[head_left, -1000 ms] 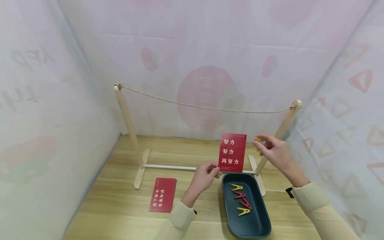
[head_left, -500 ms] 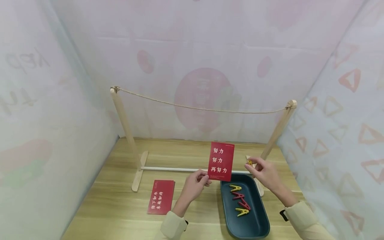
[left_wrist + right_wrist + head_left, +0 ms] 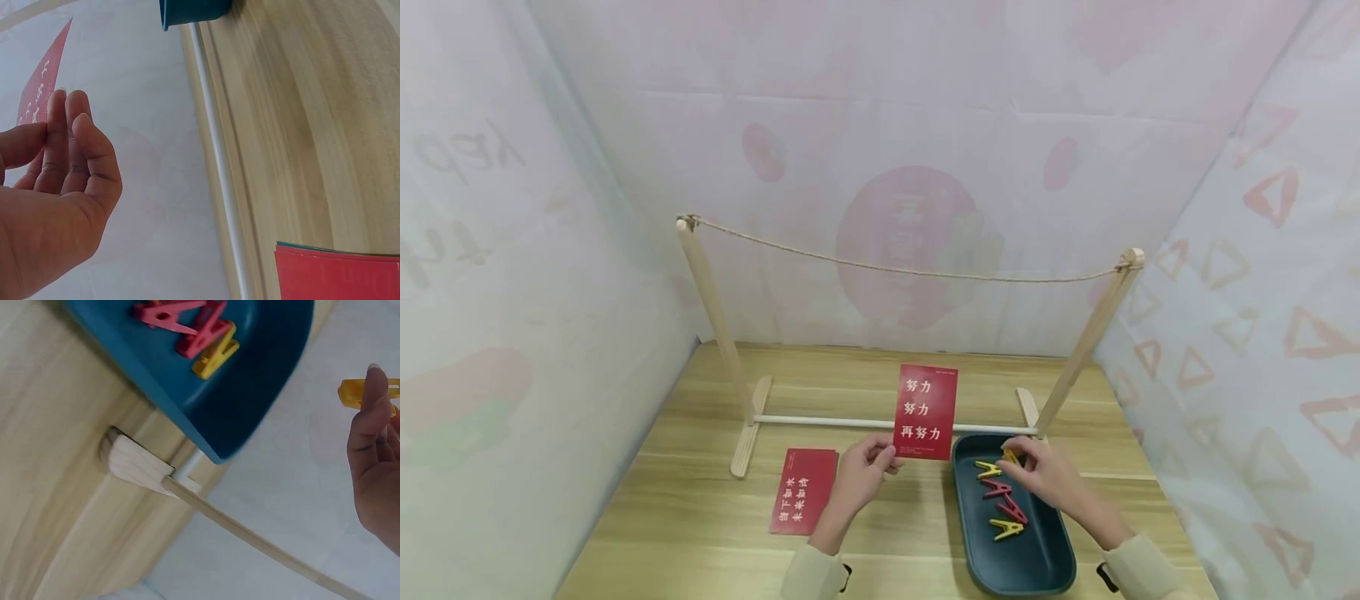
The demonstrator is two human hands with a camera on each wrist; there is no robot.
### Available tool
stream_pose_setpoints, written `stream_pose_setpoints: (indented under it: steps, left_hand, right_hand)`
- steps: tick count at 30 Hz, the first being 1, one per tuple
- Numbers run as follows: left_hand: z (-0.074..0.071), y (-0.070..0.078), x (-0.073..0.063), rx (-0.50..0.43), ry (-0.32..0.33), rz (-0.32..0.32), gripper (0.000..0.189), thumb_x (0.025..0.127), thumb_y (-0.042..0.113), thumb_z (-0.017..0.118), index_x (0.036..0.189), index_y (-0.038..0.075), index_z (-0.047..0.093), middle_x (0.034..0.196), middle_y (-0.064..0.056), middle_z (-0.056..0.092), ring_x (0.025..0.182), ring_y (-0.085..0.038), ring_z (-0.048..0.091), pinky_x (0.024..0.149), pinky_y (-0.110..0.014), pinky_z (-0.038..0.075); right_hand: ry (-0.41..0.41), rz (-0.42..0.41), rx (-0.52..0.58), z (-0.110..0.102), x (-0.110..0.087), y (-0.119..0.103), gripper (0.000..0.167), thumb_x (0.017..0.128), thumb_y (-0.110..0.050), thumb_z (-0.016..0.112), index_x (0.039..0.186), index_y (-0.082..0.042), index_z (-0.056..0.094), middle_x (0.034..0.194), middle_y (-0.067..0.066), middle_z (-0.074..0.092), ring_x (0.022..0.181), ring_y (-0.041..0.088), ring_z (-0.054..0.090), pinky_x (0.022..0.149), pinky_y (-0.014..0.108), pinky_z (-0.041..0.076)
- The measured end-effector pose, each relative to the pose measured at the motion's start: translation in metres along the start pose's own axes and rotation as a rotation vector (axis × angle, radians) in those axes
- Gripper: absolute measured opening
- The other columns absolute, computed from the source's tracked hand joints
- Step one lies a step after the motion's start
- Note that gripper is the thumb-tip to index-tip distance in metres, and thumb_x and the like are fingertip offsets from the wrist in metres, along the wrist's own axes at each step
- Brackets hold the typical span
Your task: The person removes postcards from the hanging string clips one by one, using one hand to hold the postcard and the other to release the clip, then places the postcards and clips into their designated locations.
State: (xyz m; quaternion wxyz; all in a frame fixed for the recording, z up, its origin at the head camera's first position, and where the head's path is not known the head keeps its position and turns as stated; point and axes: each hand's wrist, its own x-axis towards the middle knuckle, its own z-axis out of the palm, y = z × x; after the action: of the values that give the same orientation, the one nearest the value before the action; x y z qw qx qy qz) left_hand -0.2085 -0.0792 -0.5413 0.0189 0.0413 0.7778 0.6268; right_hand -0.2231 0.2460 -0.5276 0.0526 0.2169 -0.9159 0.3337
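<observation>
My left hand [image 3: 862, 479] pinches a red card [image 3: 927, 412] with white lettering by its lower left corner, thumb against fingers. The card stands upright above the table, its face towards the head camera. My right hand [image 3: 1047, 477] pinches a yellow clothespin [image 3: 352, 393] between thumb and fingertips, over the far end of a dark teal tray [image 3: 1060, 557]. In that tray lie several red and yellow clothespins [image 3: 1008, 529]. A thin rope [image 3: 880, 267] hangs slack between two wooden posts behind both hands, touching neither of them.
A stack of red cards [image 3: 805, 492] lies on the wooden table [image 3: 700, 533] left of my left hand. The frame's left post [image 3: 715, 317] and right post [image 3: 1088, 342] rise from wooden feet. A white rod [image 3: 827, 421] joins them low down. Printed cloth walls enclose the table.
The red card has moved left and down in my left hand. My right hand has come down and left with the yellow clothespin, from beside the right post to over the tray.
</observation>
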Motion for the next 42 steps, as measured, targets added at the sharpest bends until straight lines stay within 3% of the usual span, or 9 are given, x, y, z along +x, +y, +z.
stream_pose_setpoints:
  steps: [10, 15, 20, 28, 37, 42]
  left_hand:
    - [-0.016, -0.019, -0.003, -0.001, 0.029, -0.057, 0.015, 0.099, 0.016, 0.058, 0.102, 0.004, 0.067, 0.091, -0.016, 0.074, 0.083, -0.027, 0.072, 0.074, -0.036, 0.059]
    - [-0.028, -0.029, -0.006, 0.009, 0.055, -0.09, 0.018, 0.099, 0.018, 0.057, 0.104, 0.004, 0.067, 0.093, -0.018, 0.074, 0.089, -0.035, 0.072, 0.082, -0.05, 0.056]
    - [-0.044, -0.038, -0.01, 0.022, 0.086, -0.148, 0.022, 0.1, 0.02, 0.057, 0.11, 0.003, 0.067, 0.097, -0.018, 0.074, 0.092, -0.03, 0.072, 0.086, -0.047, 0.055]
    - [-0.063, -0.044, -0.018, 0.059, 0.115, -0.248, 0.023, 0.1, 0.022, 0.057, 0.109, 0.003, 0.066, 0.098, -0.018, 0.073, 0.09, -0.027, 0.07, 0.071, -0.038, 0.055]
    - [-0.084, -0.049, -0.024, 0.082, 0.156, -0.292, 0.023, 0.1, 0.018, 0.056, 0.11, -0.001, 0.065, 0.098, -0.018, 0.072, 0.087, -0.026, 0.069, 0.069, -0.037, 0.057]
    - [-0.102, -0.058, -0.029, 0.098, 0.181, -0.333, 0.023, 0.099, 0.015, 0.056, 0.11, -0.002, 0.065, 0.094, -0.017, 0.072, 0.084, -0.024, 0.07, 0.068, -0.036, 0.058]
  right_hand:
    - [-0.263, 0.026, 0.046, 0.026, -0.017, 0.012, 0.031, 0.09, -0.038, 0.069, 0.106, -0.012, 0.069, 0.082, -0.007, 0.063, 0.057, -0.001, 0.049, 0.05, 0.019, 0.043]
    - [-0.332, -0.003, 0.043, 0.035, -0.026, 0.016, 0.034, 0.089, -0.038, 0.071, 0.104, -0.008, 0.069, 0.084, -0.004, 0.065, 0.064, -0.003, 0.047, 0.055, 0.019, 0.042]
    - [-0.394, -0.002, 0.037, 0.042, -0.033, 0.018, 0.026, 0.087, -0.03, 0.074, 0.1, -0.008, 0.069, 0.079, -0.007, 0.062, 0.065, -0.003, 0.047, 0.055, 0.019, 0.041]
    - [-0.532, 0.019, -0.058, 0.056, -0.038, 0.021, 0.025, 0.087, -0.036, 0.073, 0.097, -0.014, 0.067, 0.078, -0.015, 0.059, 0.066, -0.002, 0.047, 0.059, 0.02, 0.041]
    - [-0.538, 0.04, -0.121, 0.06, -0.042, 0.019, 0.026, 0.085, -0.036, 0.076, 0.098, -0.014, 0.067, 0.08, -0.009, 0.062, 0.067, 0.0, 0.047, 0.059, 0.023, 0.042]
    - [-0.543, 0.049, -0.158, 0.06, -0.044, 0.019, 0.026, 0.085, -0.036, 0.076, 0.098, -0.016, 0.067, 0.088, -0.008, 0.062, 0.07, 0.001, 0.048, 0.062, 0.025, 0.045]
